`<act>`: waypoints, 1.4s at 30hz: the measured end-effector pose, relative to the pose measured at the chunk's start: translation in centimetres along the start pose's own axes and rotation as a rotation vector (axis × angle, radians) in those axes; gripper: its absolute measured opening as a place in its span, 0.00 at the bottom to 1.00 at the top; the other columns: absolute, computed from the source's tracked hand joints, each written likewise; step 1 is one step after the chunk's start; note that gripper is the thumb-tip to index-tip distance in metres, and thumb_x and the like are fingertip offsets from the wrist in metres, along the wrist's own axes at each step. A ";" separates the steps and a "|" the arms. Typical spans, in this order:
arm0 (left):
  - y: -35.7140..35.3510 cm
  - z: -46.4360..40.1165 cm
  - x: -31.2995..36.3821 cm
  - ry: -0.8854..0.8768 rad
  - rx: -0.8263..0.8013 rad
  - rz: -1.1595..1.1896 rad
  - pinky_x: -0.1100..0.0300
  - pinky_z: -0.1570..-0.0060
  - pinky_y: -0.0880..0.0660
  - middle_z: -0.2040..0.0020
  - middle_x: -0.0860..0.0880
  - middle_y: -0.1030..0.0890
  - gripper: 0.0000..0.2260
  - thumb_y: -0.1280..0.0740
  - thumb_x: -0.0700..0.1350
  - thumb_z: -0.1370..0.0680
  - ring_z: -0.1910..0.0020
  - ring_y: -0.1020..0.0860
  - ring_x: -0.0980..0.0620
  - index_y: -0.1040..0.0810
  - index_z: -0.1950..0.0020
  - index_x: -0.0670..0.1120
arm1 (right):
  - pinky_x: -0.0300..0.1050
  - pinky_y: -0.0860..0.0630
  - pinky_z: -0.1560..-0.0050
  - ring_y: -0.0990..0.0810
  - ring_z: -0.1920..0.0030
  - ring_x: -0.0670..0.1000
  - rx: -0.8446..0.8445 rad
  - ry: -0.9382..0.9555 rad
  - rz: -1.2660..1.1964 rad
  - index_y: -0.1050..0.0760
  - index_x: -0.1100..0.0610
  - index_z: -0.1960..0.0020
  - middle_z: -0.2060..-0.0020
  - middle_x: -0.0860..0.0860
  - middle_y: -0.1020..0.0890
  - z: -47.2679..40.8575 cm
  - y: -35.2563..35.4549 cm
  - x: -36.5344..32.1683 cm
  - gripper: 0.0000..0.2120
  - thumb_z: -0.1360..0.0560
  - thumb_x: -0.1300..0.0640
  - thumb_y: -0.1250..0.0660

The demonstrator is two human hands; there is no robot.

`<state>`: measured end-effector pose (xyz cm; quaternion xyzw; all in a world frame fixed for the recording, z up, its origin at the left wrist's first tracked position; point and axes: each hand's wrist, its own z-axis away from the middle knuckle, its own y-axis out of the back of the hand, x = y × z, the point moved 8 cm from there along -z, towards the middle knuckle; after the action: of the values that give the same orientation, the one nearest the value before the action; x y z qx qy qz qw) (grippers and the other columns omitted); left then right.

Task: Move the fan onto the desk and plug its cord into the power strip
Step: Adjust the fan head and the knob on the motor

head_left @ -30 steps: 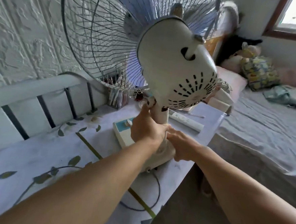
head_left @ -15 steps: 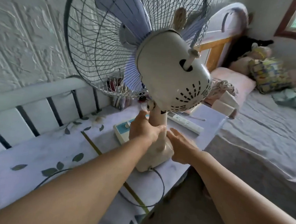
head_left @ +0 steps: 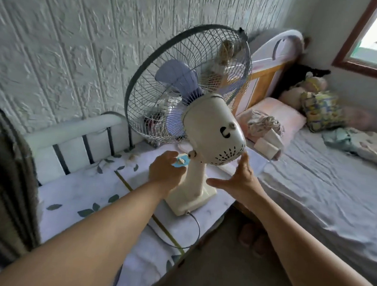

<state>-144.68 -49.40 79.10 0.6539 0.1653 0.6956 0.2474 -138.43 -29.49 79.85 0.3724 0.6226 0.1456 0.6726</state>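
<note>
Standing upright on the white leaf-patterned desk (head_left: 86, 193), the cream table fan with lilac blades and a wire cage (head_left: 206, 130) now rests free of both hands, where half a second ago they clasped its neck. The left hand (head_left: 165, 170) hovers loosely curled beside the stem, gripping nothing, and the right hand (head_left: 241, 177) has spread open just right of it. Its black cord (head_left: 196, 223) loops off the desk edge

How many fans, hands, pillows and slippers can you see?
Fan: 1
Hands: 2, the left hand and the right hand
Pillows: 2, a pink pillow and a patterned pillow
Slippers: 2
Total: 7
</note>
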 end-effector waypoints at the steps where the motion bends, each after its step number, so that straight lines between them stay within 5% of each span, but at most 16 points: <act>1: 0.2 0.1 0.2 -0.004 -0.007 0.013 0.52 0.36 0.30 0.36 0.44 0.22 0.20 0.30 0.42 0.27 0.36 0.24 0.46 0.26 0.35 0.44 | 0.49 0.40 0.31 0.42 0.27 0.54 0.051 0.003 -0.060 0.59 0.46 0.25 0.27 0.51 0.41 0.2 0.8 -0.7 0.61 0.44 0.46 0.19; 8: 0.6 -1.4 1.1 -0.129 -0.075 -0.059 0.66 0.42 0.32 0.35 0.51 0.23 0.16 0.33 0.46 0.24 0.36 0.25 0.53 0.23 0.37 0.44 | 0.52 0.31 0.38 0.34 0.33 0.56 0.350 0.002 -0.053 0.50 0.48 0.25 0.32 0.53 0.33 0.2 4.1 -6.2 0.62 0.50 0.43 0.19; 14: -1.1 -3.6 0.6 -0.087 -0.195 0.160 0.61 0.47 0.26 0.39 0.47 0.21 0.23 0.30 0.43 0.27 0.42 0.21 0.48 0.28 0.33 0.46 | 0.43 0.32 0.49 0.30 0.41 0.53 0.483 0.018 0.007 0.41 0.48 0.28 0.38 0.52 0.29 0.2 3.9 -7.9 0.57 0.51 0.43 0.18; 18: -2.1 -4.6 1.7 -0.150 -0.172 0.021 0.56 0.41 0.26 0.41 0.43 0.19 0.13 0.32 0.44 0.25 0.41 0.22 0.45 0.20 0.42 0.41 | 0.43 0.32 0.53 0.29 0.48 0.50 0.516 0.019 0.033 0.38 0.46 0.31 0.42 0.51 0.27 0.1 3.7 -7.6 0.51 0.50 0.43 0.20; 24: -2.1 -5.3 1.8 -0.025 -0.067 0.125 0.59 0.53 0.31 0.50 0.44 0.16 0.14 0.36 0.52 0.24 0.48 0.21 0.42 0.17 0.55 0.44 | 0.41 0.35 0.52 0.33 0.50 0.46 0.554 0.065 0.043 0.37 0.47 0.31 0.42 0.52 0.26 0.0 4.0 -7.5 0.49 0.48 0.45 0.20; 29: -3.3 -5.1 1.6 0.163 -0.147 0.309 0.56 0.46 0.23 0.58 0.43 0.15 0.06 0.35 0.45 0.25 0.50 0.18 0.44 0.20 0.57 0.44 | 0.33 0.39 0.58 0.34 0.50 0.45 0.556 0.092 0.037 0.35 0.48 0.31 0.43 0.52 0.26 0.0 4.1 -7.8 0.49 0.49 0.44 0.21; 32: -4.0 -5.1 0.9 0.296 -0.181 0.451 0.64 0.73 0.25 0.79 0.49 0.23 0.11 0.40 0.36 0.23 0.76 0.20 0.53 0.23 0.64 0.39 | 0.34 0.37 0.57 0.34 0.51 0.44 0.543 0.084 0.027 0.36 0.46 0.31 0.44 0.51 0.27 0.0 4.2 -7.9 0.50 0.50 0.42 0.23; 34: -3.9 -5.1 0.4 0.348 -0.205 0.447 0.67 0.81 0.30 0.83 0.49 0.25 0.11 0.41 0.34 0.23 0.86 0.27 0.54 0.27 0.65 0.40 | 0.39 0.36 0.53 0.35 0.50 0.44 0.534 0.064 0.021 0.36 0.46 0.31 0.44 0.51 0.27 0.1 4.2 -7.8 0.50 0.50 0.42 0.22; 36: -3.4 -5.1 0.8 0.227 -0.171 0.322 0.61 0.71 0.24 0.73 0.46 0.20 0.05 0.36 0.41 0.24 0.76 0.21 0.50 0.24 0.59 0.41 | 0.40 0.37 0.53 0.35 0.50 0.45 0.532 0.055 0.022 0.36 0.46 0.31 0.44 0.51 0.27 0.1 4.2 -7.8 0.49 0.50 0.43 0.22; 39: -1.8 -5.2 2.4 -0.055 -0.023 0.000 0.57 0.53 0.26 0.58 0.43 0.17 0.10 0.31 0.48 0.28 0.56 0.20 0.44 0.22 0.55 0.41 | 0.40 0.37 0.52 0.36 0.49 0.45 0.529 0.048 0.010 0.35 0.46 0.32 0.44 0.52 0.27 0.2 4.1 -8.0 0.48 0.49 0.45 0.22; 42: -2.3 -5.2 1.7 0.103 -0.097 0.278 0.57 0.61 0.21 0.66 0.42 0.17 0.05 0.34 0.41 0.26 0.65 0.19 0.44 0.22 0.61 0.42 | 0.40 0.37 0.53 0.37 0.50 0.45 0.538 0.050 0.004 0.35 0.46 0.32 0.45 0.52 0.27 0.3 4.1 -8.1 0.48 0.50 0.44 0.22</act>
<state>-149.61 -46.11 78.78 0.6213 0.0519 0.7629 0.1711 -138.56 -32.13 88.51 0.5351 0.6548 -0.0145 0.5336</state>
